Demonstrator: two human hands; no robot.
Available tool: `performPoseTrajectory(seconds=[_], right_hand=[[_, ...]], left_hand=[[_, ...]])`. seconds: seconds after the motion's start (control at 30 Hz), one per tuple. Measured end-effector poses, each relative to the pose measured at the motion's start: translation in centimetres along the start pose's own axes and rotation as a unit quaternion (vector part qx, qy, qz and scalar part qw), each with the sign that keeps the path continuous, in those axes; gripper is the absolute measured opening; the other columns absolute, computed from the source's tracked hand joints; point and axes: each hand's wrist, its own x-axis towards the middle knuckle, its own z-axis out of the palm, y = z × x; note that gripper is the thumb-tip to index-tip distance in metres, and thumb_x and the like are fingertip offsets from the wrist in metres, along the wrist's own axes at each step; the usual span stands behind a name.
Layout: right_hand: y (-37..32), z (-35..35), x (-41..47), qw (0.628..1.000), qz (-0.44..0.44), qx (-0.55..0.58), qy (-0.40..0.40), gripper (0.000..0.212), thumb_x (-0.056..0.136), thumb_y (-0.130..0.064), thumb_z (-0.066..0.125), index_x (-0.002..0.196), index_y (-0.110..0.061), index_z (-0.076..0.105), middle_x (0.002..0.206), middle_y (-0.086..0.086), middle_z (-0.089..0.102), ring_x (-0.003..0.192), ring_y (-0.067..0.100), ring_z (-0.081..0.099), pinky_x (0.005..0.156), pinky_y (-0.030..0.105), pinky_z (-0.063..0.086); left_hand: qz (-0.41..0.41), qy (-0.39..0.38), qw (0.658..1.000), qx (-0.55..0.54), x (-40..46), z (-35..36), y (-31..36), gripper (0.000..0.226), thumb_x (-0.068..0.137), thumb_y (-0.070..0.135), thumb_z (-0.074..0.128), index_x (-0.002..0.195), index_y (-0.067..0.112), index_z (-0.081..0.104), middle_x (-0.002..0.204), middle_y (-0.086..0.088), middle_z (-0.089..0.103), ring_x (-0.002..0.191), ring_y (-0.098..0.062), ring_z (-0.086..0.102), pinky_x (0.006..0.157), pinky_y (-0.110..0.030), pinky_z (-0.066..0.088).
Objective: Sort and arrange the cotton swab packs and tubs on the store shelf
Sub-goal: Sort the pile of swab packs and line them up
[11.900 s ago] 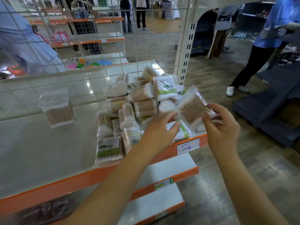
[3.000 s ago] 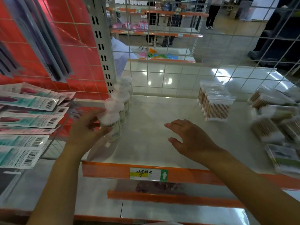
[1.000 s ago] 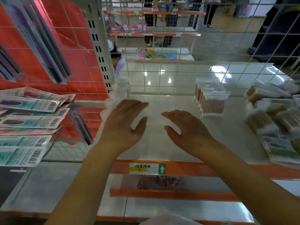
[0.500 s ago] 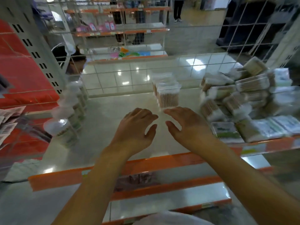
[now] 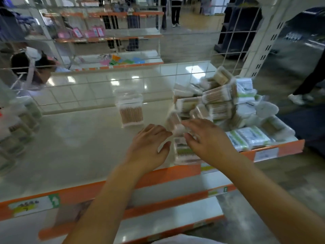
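Bright overhead glare on shelf (image 5: 84, 141); motion blur.

The yellow-and-white price tag (image 5: 33, 205) on the shelf's orange front edge (image 5: 109, 188) shows a blurred line of characters above a 7, beside a white arrow on green. The other tags and pack labels are too blurred to read.

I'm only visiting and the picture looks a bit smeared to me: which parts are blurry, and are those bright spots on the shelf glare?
Head view: motion blur smears the heap of swab packs and the tubs at the left edge; both hands stay fairly sharp. The white patches on the glossy shelf are reflections of ceiling lights. The wide lens bends the shelf's orange edge.
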Motion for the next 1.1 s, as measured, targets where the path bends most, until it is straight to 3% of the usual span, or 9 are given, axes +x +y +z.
performPoseTrajectory(seconds=[0.07, 0.2, 0.33, 0.53, 0.67, 0.87, 1.1], right_hand=[[2.0, -0.6, -0.6, 1.000, 0.000, -0.005, 0.012, 0.036, 0.084, -0.022, 0.051, 0.115, -0.007, 0.063, 0.107, 0.014, 0.066, 0.096, 0.035, 0.061, 0.079, 0.038, 0.048], [5.6, -2.0, -1.6, 1.000, 0.022, -0.006, -0.005, 0.039, 0.093, -0.023, 0.051, 0.132, -0.017, 0.051, 0.132, 0.004, 0.054, 0.121, 0.023, 0.047, 0.094, 0.028, 0.036], [9.2, -2.9, -2.2, 0.999, 0.050, 0.006, -0.001, 0.040, 0.091, -0.019, 0.054, 0.131, -0.017, 0.052, 0.133, 0.003, 0.054, 0.124, 0.023, 0.045, 0.099, 0.029, 0.035], [13.4, -3.2, -1.4, 0.989, 0.044, -0.007, -0.144, 0.055, 0.087, -0.004, 0.052, 0.136, -0.025, 0.044, 0.145, -0.005, 0.038, 0.135, 0.013, 0.031, 0.106, 0.019, 0.023], [14.0, -3.0, -0.2, 0.972, 0.035, -0.011, -0.234, 0.059, 0.086, -0.005, 0.054, 0.139, -0.029, 0.040, 0.145, -0.006, 0.035, 0.134, 0.014, 0.030, 0.106, 0.025, 0.029], [14.2, -3.0, 1.2, 0.944, 0.054, -0.026, -0.323, 0.068, 0.087, -0.004, 0.048, 0.144, -0.034, 0.026, 0.148, -0.001, 0.034, 0.126, 0.021, 0.043, 0.099, 0.035, 0.044], [14.5, -3.3, 1.5, 0.948, 0.032, -0.013, -0.316, 0.066, 0.087, -0.005, 0.056, 0.144, -0.026, 0.030, 0.148, -0.001, 0.032, 0.135, 0.018, 0.031, 0.108, 0.029, 0.032]], left_hand=[[0.000, -0.008, 1.000, -0.012, 0.8, 1.4, 1.2, 0.037, 0.080, 0.031, 0.043, 0.096, 0.012, 0.072, 0.091, -0.001, 0.067, 0.089, -0.014, 0.051, 0.077, -0.032, 0.050], [0.005, -0.016, 1.000, -0.020, 2.1, 3.8, 3.3, 0.036, 0.081, 0.030, 0.044, 0.091, 0.010, 0.071, 0.089, -0.003, 0.067, 0.088, -0.017, 0.053, 0.076, -0.029, 0.050], [0.008, -0.032, 0.999, -0.015, 3.1, 5.5, 5.3, 0.034, 0.080, 0.029, 0.044, 0.090, 0.012, 0.072, 0.090, -0.002, 0.068, 0.085, -0.022, 0.060, 0.076, -0.027, 0.049], [-0.004, -0.071, 0.997, -0.012, 4.9, 7.0, 6.6, 0.035, 0.081, 0.029, 0.044, 0.093, 0.011, 0.071, 0.091, -0.003, 0.068, 0.084, -0.026, 0.064, 0.080, -0.033, 0.047], [-0.016, -0.081, 0.997, -0.001, 5.7, 7.1, 6.4, 0.036, 0.081, 0.030, 0.043, 0.094, 0.012, 0.072, 0.089, -0.002, 0.067, 0.085, -0.025, 0.063, 0.078, -0.027, 0.043], [-0.034, -0.095, 0.995, -0.005, 6.0, 7.1, 6.5, 0.038, 0.083, 0.030, 0.041, 0.094, 0.009, 0.071, 0.089, -0.004, 0.068, 0.085, -0.027, 0.063, 0.075, -0.033, 0.048], [-0.051, -0.081, 0.995, -0.007, 5.8, 7.3, 6.6, 0.038, 0.082, 0.031, 0.042, 0.092, 0.010, 0.072, 0.089, -0.004, 0.068, 0.084, -0.023, 0.062, 0.077, -0.028, 0.043]])
